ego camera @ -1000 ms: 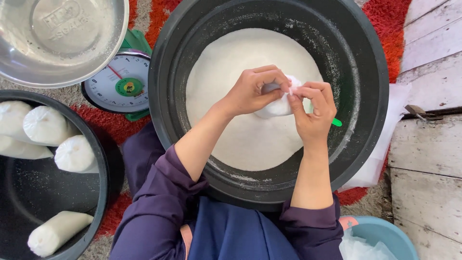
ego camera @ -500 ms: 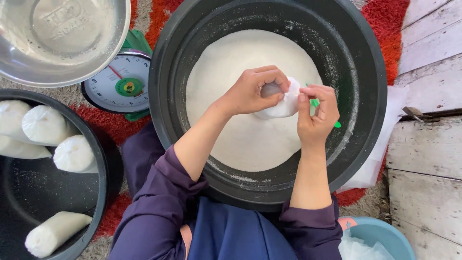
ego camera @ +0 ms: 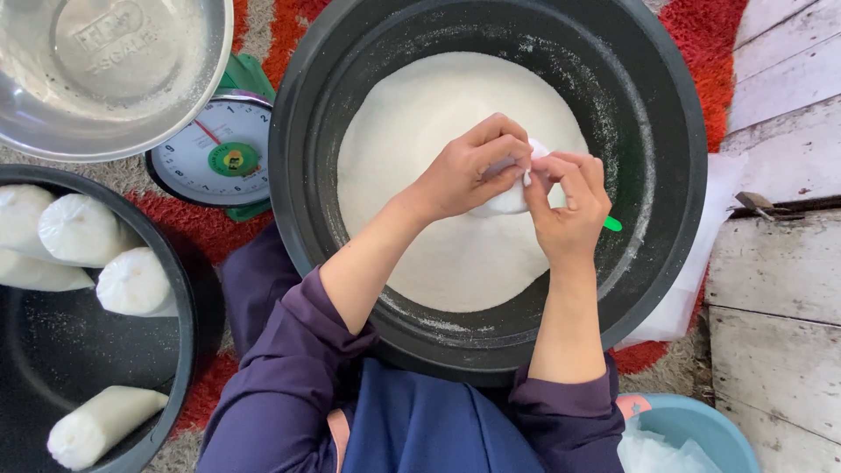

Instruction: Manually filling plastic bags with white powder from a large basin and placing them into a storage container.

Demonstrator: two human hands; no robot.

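A large black basin (ego camera: 674, 131) holds a mound of white powder (ego camera: 420, 131). Over its right half my left hand (ego camera: 469, 171) and my right hand (ego camera: 569, 206) both grip a small clear plastic bag (ego camera: 511, 200) filled with the white powder, pinching its top between them. A green scoop tip (ego camera: 611, 224) pokes out from under my right hand.
A round dial scale (ego camera: 219, 153) with a green base sits left of the basin, under a steel bowl (ego camera: 105, 74). A second black basin (ego camera: 171, 350) at lower left holds several filled white bags (ego camera: 131, 285). Wooden planks (ego camera: 780, 289) lie right; a blue tub (ego camera: 701, 434) sits at bottom right.
My hands have closed together on the top of the bag, and my fingers now cover more of it. The green scoop shows less beneath my right hand.
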